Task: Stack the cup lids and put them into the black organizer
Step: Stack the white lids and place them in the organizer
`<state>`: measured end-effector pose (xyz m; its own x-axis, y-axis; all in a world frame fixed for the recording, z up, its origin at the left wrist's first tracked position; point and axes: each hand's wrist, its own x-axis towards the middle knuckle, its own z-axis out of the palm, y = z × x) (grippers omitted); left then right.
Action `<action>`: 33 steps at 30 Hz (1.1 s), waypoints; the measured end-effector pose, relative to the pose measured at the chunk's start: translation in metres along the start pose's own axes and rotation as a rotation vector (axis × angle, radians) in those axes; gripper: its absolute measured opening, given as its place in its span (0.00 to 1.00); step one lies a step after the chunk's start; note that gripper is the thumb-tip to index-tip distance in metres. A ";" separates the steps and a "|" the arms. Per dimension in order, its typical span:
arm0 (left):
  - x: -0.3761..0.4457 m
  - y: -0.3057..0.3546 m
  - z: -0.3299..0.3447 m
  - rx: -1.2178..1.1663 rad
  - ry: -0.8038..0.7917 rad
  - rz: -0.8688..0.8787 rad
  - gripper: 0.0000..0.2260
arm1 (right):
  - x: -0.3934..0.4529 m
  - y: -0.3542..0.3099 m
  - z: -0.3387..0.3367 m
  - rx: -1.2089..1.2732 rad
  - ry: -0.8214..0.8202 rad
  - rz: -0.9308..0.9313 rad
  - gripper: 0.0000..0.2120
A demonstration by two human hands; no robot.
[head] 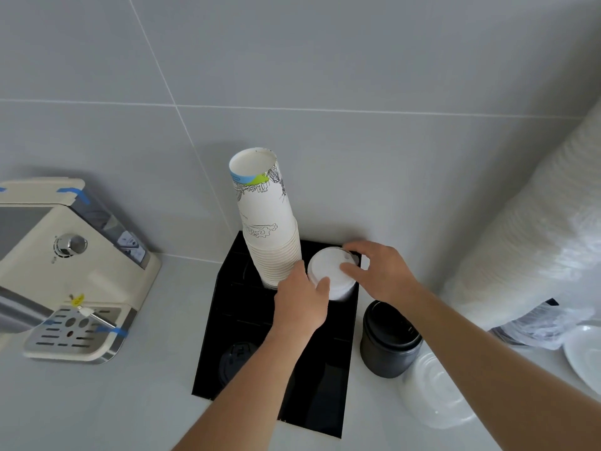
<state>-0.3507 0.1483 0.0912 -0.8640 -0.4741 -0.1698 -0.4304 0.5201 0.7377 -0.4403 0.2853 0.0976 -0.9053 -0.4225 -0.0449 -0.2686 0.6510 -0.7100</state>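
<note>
Both hands, left hand (300, 296) and right hand (379, 271), pinch white lids (330, 271) over the black organizer (227, 307); nudging the neighbouring cup stack (270, 229) could topple it.

1. One black organizer (227, 297) stands on the counter.
2. One tall stack of paper cups (266, 222) stands in it; the nested cups are too many and too tightly packed to count.
3. One stack of white cup lids (328, 271); how many lids it holds cannot be told.
4. One black lid (235, 356) lies in a front compartment.
5. Two hands: left hand (300, 301), right hand (380, 271).
6. One dark jar (388, 340).
7. One coffee machine (71, 271).
8. One clear plastic lid (432, 392).
9. One long bagged sleeve of lids (533, 229).
10. One white plate (585, 356), partly cut off.
</note>
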 end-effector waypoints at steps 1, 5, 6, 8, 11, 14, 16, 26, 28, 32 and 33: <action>-0.001 -0.002 -0.001 0.049 0.002 0.034 0.24 | -0.002 0.002 0.000 -0.015 -0.007 -0.015 0.15; -0.010 -0.002 -0.004 0.273 0.028 0.272 0.22 | -0.008 0.007 0.000 -0.056 -0.050 -0.050 0.16; -0.011 -0.002 -0.003 0.318 0.014 0.327 0.21 | -0.008 0.007 0.000 -0.071 -0.055 -0.057 0.16; -0.012 -0.003 -0.001 0.385 -0.048 0.399 0.19 | -0.007 0.010 0.001 -0.102 -0.058 -0.055 0.17; -0.013 -0.007 0.000 0.454 -0.120 0.451 0.18 | -0.005 0.009 0.000 -0.155 -0.071 -0.001 0.20; -0.011 -0.009 -0.001 0.503 -0.138 0.500 0.17 | -0.004 0.005 -0.001 -0.201 -0.094 0.025 0.20; -0.009 -0.007 -0.003 0.540 -0.144 0.515 0.14 | -0.005 0.002 -0.001 -0.219 -0.109 0.012 0.20; -0.011 -0.001 -0.011 0.502 -0.292 0.364 0.21 | -0.008 -0.008 -0.009 -0.348 -0.205 0.020 0.20; -0.014 0.000 -0.019 0.394 -0.295 0.299 0.24 | -0.012 -0.007 -0.013 -0.270 -0.164 0.045 0.21; -0.030 -0.001 -0.037 0.223 -0.224 0.252 0.25 | -0.032 0.002 -0.029 -0.075 -0.057 0.099 0.23; -0.037 -0.002 -0.040 0.199 -0.227 0.245 0.25 | -0.038 0.005 -0.034 -0.050 -0.048 0.118 0.23</action>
<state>-0.3073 0.1366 0.1224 -0.9738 -0.1612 -0.1606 -0.2270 0.7370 0.6367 -0.4189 0.3263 0.1197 -0.9153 -0.3695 -0.1603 -0.1782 0.7284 -0.6616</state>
